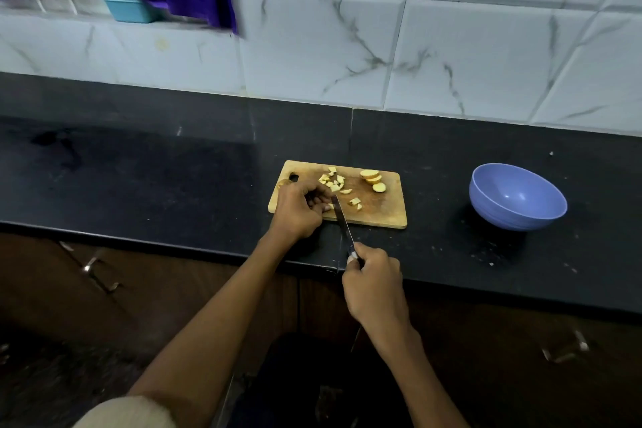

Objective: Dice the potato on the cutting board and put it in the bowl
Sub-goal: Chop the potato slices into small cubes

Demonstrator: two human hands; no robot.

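Right hand (373, 283) grips knife (342, 221) handle, blade tip on cutting board (378, 212). Left hand (298, 207), fingers curled, pins potato piece beside blade. Diced potato (333, 182) and slices (373, 179) on board. Bowl (517, 196) well apart on counter (173, 177).

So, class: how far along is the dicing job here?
Partly done. Diced pieces already lie on the cutting board. In hand: the right hand holds the knife beside the left hand, which steadies a piece. Left: the round slices are uncut, and the bowl holds nothing.
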